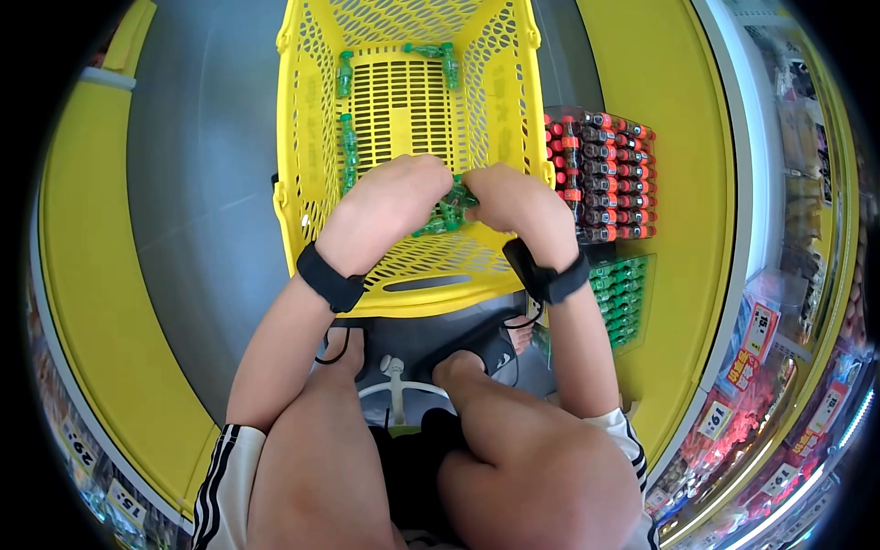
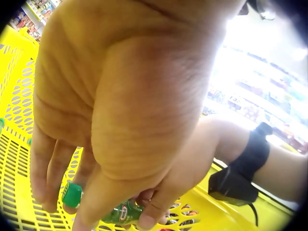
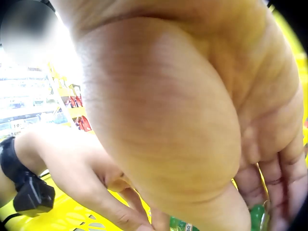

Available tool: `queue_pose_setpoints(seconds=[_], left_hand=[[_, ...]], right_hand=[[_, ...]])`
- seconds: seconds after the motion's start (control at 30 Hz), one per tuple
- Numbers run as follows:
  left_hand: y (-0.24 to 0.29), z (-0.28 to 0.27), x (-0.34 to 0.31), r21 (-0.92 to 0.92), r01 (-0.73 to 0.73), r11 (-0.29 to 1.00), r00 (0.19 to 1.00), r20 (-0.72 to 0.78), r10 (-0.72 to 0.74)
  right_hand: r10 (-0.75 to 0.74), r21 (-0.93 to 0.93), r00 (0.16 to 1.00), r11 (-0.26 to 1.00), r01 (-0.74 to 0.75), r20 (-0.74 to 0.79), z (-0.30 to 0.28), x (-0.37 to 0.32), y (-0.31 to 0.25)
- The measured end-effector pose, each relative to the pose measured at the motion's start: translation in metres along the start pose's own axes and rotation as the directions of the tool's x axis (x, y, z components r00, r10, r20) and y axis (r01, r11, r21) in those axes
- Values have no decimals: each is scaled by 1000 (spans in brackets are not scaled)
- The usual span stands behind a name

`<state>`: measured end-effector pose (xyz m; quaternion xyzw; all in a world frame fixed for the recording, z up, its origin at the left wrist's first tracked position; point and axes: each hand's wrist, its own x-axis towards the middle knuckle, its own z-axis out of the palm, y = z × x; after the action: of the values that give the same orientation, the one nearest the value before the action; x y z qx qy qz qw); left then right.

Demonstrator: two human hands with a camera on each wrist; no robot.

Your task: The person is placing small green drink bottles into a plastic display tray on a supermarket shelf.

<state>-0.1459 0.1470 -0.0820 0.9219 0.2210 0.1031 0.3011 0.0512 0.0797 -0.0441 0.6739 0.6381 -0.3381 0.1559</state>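
Note:
Small green bottles with green caps lie in a yellow shopping basket [image 1: 401, 124]. My left hand [image 1: 390, 197] reaches in over its near end, and the left wrist view shows a green cap [image 2: 72, 195] between thumb and fingers. Close beside it, my right hand [image 1: 518, 206] pinches a small green bottle [image 1: 463, 195]; a bit of green [image 3: 257, 211] shows between its fingers in the right wrist view. Under the hands, more green bottles [image 1: 445, 220] lie along the near wall, partly hidden. One bottle [image 1: 348, 151] lies by the left wall.
Farther in the basket are more green bottles [image 1: 449, 66]. Right of it, a pack of dark bottles with red labels [image 1: 619, 174] and a pack of green bottles [image 1: 623, 298] stand on a yellow ledge [image 1: 674, 211]. Shelves with price tags [image 1: 756, 335] line the right side.

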Motion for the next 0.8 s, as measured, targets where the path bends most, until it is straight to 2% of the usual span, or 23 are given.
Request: queue_pose_setpoints(seconds=[0.07, 0.1, 0.13, 0.17, 0.2, 0.27, 0.33, 0.4, 0.47, 0.53, 0.63, 0.7, 0.8], left_hand=[[6, -3, 1, -41, -24, 999, 1000, 3, 24], [11, -7, 3, -50, -53, 997, 997, 52, 55], [15, -10, 5, -57, -84, 995, 991, 99, 89], [21, -10, 10, -96, -50, 994, 979, 191, 67], [30, -14, 11, -96, -55, 994, 978, 196, 73], [45, -23, 17, -142, 23, 990, 943, 333, 26], [55, -33, 18, -147, -12, 989, 942, 330, 61], [67, -37, 24, -88, 46, 995, 907, 422, -5], [69, -37, 25, -108, 27, 994, 906, 422, 21], [75, -41, 25, -129, 14, 992, 909, 416, 41], [91, -42, 30, -125, 10, 992, 891, 452, 48], [102, -32, 30, -147, -46, 988, 925, 368, 98], [117, -28, 38, -185, -88, 979, 910, 384, 155]], right_hand=[[-25, 54, 989, 998, 33, -149, 11, -23, 3], [-16, 66, 968, 997, 34, -250, 21, -36, 5], [1, 121, 959, 992, 35, -283, 20, -50, 2], [54, 173, 961, 985, -6, -273, 20, -64, 0], [92, 218, 965, 975, -37, -246, 20, -76, -5], [108, 232, 945, 972, -35, -308, 31, -94, -8], [110, 236, 927, 971, -25, -358, 36, -107, -11], [123, 307, 904, 952, 9, -409, 37, -116, -10], [167, 336, 912, 941, -34, -374, 37, -125, -8], [99, 306, 882, 951, 53, -461, 39, -135, -4], [126, 390, 832, 914, 114, -540, 46, -151, 9], [157, 452, 822, 882, 132, -547, 55, -161, 20], [205, 532, 773, 824, 194, -600, 65, -176, 33]])
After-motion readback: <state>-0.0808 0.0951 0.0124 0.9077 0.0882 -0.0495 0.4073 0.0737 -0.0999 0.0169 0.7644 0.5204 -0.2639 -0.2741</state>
